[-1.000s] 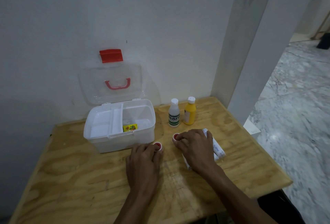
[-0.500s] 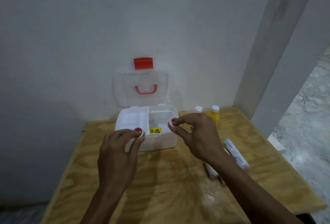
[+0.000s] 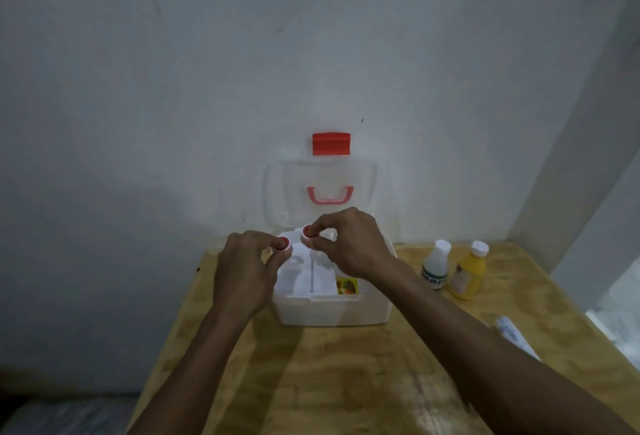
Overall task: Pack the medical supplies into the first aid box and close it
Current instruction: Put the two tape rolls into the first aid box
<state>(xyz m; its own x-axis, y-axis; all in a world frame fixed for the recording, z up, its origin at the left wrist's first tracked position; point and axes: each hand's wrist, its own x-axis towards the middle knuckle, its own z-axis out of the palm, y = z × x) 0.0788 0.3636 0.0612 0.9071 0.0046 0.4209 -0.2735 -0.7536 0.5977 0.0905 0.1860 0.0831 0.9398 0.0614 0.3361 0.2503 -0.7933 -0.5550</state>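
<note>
A white first aid box (image 3: 332, 311) stands open on the wooden table (image 3: 346, 382), its clear lid (image 3: 320, 192) with a red latch (image 3: 331, 143) leaning on the wall. My left hand (image 3: 242, 272) pinches a small white roll with a red centre (image 3: 284, 244) over the box's left compartment. My right hand (image 3: 349, 247) pinches a second such roll (image 3: 307, 232) above the box's middle. A yellow packet (image 3: 346, 286) lies inside the box.
Right of the box stand a clear bottle (image 3: 435, 268) with a white cap and a yellow bottle (image 3: 468, 273). A wrapped white roll (image 3: 512, 334) lies near the table's right edge. A wall is close behind, and a pillar rises at the right.
Both hands picked up the small red-centred rolls from the table and carried them forward over the open box. The view shifted left and up.
</note>
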